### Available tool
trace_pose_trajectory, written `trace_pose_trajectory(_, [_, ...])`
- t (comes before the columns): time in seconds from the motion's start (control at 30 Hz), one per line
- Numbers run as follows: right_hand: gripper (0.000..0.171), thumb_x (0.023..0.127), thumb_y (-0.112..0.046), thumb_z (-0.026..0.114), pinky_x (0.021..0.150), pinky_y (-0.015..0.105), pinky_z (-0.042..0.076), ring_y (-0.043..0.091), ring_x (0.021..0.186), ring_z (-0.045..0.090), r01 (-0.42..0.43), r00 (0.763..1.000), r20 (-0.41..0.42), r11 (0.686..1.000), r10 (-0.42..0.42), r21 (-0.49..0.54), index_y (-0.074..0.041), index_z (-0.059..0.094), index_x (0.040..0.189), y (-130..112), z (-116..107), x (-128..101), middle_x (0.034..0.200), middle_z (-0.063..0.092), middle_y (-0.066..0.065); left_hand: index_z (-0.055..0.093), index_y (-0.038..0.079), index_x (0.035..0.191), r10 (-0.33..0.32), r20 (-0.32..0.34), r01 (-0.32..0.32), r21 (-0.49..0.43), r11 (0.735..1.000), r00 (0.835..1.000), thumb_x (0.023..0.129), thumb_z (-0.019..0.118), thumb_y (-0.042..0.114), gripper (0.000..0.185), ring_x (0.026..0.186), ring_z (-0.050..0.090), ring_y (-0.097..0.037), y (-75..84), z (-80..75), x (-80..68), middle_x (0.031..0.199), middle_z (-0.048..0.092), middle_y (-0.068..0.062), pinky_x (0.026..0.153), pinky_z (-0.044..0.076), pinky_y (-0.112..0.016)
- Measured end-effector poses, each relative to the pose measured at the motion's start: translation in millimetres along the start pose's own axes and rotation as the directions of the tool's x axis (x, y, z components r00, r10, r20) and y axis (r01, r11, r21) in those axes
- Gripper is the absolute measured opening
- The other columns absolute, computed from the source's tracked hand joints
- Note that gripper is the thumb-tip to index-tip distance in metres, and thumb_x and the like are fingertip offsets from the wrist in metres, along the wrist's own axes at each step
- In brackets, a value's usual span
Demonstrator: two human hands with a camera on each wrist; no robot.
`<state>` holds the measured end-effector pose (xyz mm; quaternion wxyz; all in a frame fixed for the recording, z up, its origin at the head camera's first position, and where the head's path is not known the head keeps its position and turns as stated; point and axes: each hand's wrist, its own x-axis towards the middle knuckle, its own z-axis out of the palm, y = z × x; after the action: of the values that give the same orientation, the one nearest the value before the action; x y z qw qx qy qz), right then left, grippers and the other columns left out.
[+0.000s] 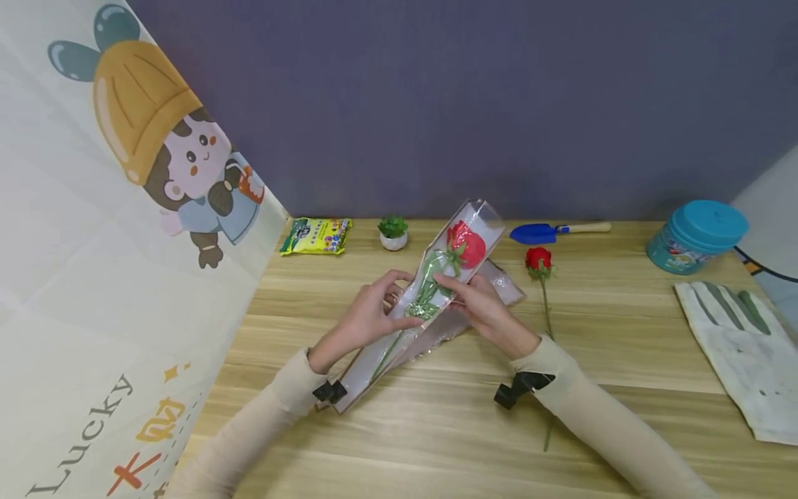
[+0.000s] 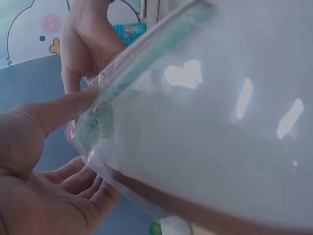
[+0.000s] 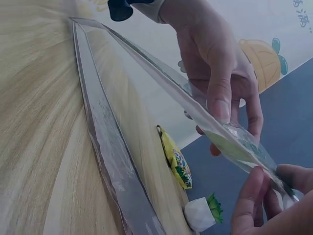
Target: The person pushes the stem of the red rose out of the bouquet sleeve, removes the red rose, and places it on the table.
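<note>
A clear, pink-edged flower sleeve (image 1: 488, 216) slants across the middle, raised above the table, with a red artificial rose (image 1: 466, 247) and its green stem inside. My left hand (image 1: 366, 315) holds the sleeve's left side, thumb over the front and fingers at the edge. On the other side my right hand (image 1: 485, 308) grips it below the bloom, thumb on top and fingers behind. In the right wrist view the sleeve (image 3: 161, 81) appears edge-on between both hands. A second sleeve (image 1: 506, 283) lies flat beneath it on the wooden table (image 1: 436, 443).
A loose red rose (image 1: 539, 259) lies right of the sleeves, its stem partly under my right forearm. Along the back are a yellow packet (image 1: 316, 236), a small potted succulent (image 1: 393, 234) and a blue trowel (image 1: 536, 233). A blue bucket (image 1: 692, 239) and white-green gloves (image 1: 738, 353) occupy the right.
</note>
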<state>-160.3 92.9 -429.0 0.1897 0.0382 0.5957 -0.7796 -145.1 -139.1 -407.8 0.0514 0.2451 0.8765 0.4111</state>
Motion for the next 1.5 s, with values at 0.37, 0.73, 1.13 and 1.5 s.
trace_pose_trajectory(0.37, [0.048,0.104,-0.018,0.063,0.083,0.021,0.061,0.002,0.090,0.071,0.037,0.998,-0.048,0.998,-0.039,-0.041,-0.003,0.051,0.148,-2,-5,-6,0.100,0.075,-0.016,0.052,0.012,0.145,-0.009,-0.026,0.005,-0.139,0.990,1.000,0.081,0.091,0.018,0.075,0.078,0.070,-0.011,3.9,18.6,-4.7,0.104,0.076,-0.012,0.071,0.062,-0.023])
trace_pose_trajectory(0.73, [0.047,0.104,-0.020,0.065,0.081,0.023,0.062,0.003,0.084,0.072,0.143,0.979,-0.124,0.978,-0.162,-0.151,-0.002,0.053,0.146,-5,-9,-11,0.096,0.075,-0.020,0.041,0.022,0.155,-0.071,-0.032,0.060,-0.268,0.962,0.997,0.080,0.090,0.014,0.089,0.090,0.075,-0.021,11.5,41.5,-10.9,0.121,0.075,-0.015,0.079,0.063,-0.028])
trace_pose_trajectory(1.13, [0.048,0.103,-0.021,0.066,0.082,0.022,0.062,0.002,0.083,0.071,0.145,0.966,-0.184,0.971,-0.180,-0.191,0.000,0.054,0.144,-9,-16,-13,0.092,0.074,-0.020,0.027,0.029,0.163,-0.092,0.020,0.092,-0.419,0.903,0.996,0.080,0.087,0.004,0.105,0.097,0.077,-0.035,12.5,65.0,-21.1,0.131,0.069,-0.028,0.073,0.066,-0.031])
trace_pose_trajectory(1.5, [0.042,0.101,-0.022,0.069,0.071,0.016,0.057,0.000,0.078,0.065,0.187,0.939,-0.243,0.956,-0.242,-0.227,-0.001,0.059,0.136,-23,-29,-13,0.087,0.073,-0.019,0.036,0.027,0.161,-0.095,0.028,0.097,-0.449,0.888,0.995,0.083,0.086,0.007,0.094,0.082,0.074,-0.014,17.6,76.0,-29.2,0.113,0.074,-0.023,0.069,0.065,-0.029])
